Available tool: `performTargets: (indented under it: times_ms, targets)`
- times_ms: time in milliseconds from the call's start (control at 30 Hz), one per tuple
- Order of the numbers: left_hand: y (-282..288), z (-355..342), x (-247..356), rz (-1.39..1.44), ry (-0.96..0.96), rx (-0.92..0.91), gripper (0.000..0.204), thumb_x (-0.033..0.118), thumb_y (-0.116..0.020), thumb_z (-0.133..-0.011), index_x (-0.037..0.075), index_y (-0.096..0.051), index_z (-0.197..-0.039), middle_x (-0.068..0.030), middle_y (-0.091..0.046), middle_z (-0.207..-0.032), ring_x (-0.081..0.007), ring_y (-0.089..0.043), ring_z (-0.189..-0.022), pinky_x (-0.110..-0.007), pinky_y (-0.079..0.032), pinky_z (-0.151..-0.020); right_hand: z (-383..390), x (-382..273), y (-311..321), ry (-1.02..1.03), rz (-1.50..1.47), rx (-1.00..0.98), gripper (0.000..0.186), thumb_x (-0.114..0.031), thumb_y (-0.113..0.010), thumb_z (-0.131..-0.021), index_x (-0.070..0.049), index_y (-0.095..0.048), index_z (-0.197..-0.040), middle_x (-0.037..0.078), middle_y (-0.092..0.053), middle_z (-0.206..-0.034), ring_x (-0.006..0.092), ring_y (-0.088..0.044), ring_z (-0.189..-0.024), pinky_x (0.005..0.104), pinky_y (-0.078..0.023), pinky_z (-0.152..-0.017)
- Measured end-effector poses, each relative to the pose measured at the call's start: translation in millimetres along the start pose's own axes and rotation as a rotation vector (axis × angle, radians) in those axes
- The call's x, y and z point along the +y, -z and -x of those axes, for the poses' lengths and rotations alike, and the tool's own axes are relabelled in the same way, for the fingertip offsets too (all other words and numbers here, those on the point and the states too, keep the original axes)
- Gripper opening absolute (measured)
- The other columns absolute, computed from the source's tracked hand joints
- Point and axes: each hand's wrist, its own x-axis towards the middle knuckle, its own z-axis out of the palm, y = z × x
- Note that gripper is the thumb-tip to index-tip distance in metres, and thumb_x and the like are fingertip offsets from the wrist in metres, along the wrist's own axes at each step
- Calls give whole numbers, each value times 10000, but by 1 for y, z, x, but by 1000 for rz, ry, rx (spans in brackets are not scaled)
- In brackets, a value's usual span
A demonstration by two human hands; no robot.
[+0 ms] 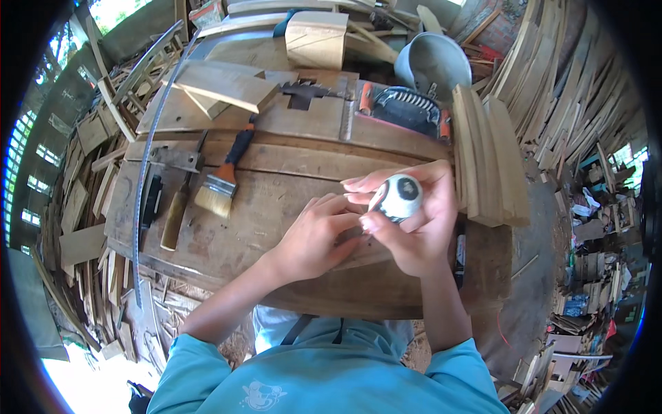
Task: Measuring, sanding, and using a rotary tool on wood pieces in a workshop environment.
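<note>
My right hand (431, 231) grips a small white round object with black patches (400, 198), patterned like a football, between thumb and fingers above the workbench. Whether it is a whole ball or the end of something longer cannot be seen. Beside it, my left hand (317, 231) is loosely bent, with a gap between thumb and forefinger and nothing visible in it. Its fingertips come close to the right thumb; contact is unclear. To the left lie a paintbrush (222, 181) with a dark handle and a wooden-handled tool (176, 215).
The wooden workbench (269, 186) carries a long metal ruler (143, 179), a clamp-like orange and black tool (403, 110), and a black marker (460, 259). Boards (478, 159) stand at the right, a grey bucket (434, 62) behind them. Stacked timber (552, 90) surrounds the bench.
</note>
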Motion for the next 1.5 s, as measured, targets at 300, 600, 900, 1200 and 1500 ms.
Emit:
performTargets:
  times_ms: [300, 600, 900, 1200, 1500]
  targets:
    - [17, -19, 75, 595, 105, 328, 1066, 559, -610, -903, -82, -167, -1631, -264, -325, -1633, -318, -330, -1520, -440, -259, -1227, 6, 4, -10, 67, 264, 71, 480, 59, -731, -881, -59, -372, -1177, 136, -627, -967, 210, -663, -925, 367, -561, -841]
    - [-7, -41, 83, 453, 3, 370, 564, 279, -589, -1056, -92, -482, -1467, -246, -466, -1517, -302, -516, -1357, -407, -387, -1138, 14, 7, 2, 214, 500, 61, 741, -74, -757, -882, -79, -280, -1450, 170, -507, -1244, 235, -571, -1057, 378, -489, -863]
    - [11, -58, 65, 264, -105, 292, 519, 374, -561, -1071, -39, -584, -1384, -325, -446, -1546, -480, -325, -1508, -558, -256, -1201, -17, -59, 28, 140, 703, -238, 614, -1, -720, -816, -76, -633, -1419, 197, -671, -1317, 350, -678, -1190, 408, -530, -1004]
    - [8, -46, 52, 778, -9, 224, 549, 352, -544, -1074, -71, -548, -1424, -271, -558, -1474, -366, -540, -1387, -436, -397, -1167, -19, -70, 23, 116, 864, -287, 538, 4, -847, -767, -21, -692, -1282, 125, -759, -1131, 198, -757, -974, 310, -633, -821]
    - [28, -21, 24, 198, -43, 5, 518, 98, -863, -689, -33, -711, -1166, -182, -753, -1085, -279, -753, -1006, -379, -573, -861, -32, -88, 1, 99, 1278, -372, 398, -174, -929, -716, -53, -631, -951, 86, -720, -827, 218, -716, -683, 338, -533, -569]
